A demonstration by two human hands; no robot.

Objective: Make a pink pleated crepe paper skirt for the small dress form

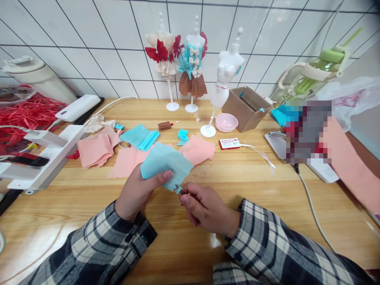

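Jutting from left grip [139,193]: blue sheet [166,161]

From afar, I saw open tabletop [178,245] between left hand [135,192] and right hand [204,206], widening nearward; beyond, three dress forms [225,73] and a brown box [255,116] barred passage; rightward, a grey cable [311,206].

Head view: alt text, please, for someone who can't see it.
A person's left hand holds a light blue sheet while the right hand holds a small dark tool at the sheet's lower edge. Behind them on a wooden table lie peach pieces and blue pieces; three small mannequins, two dressed, stand near a white tiled wall.
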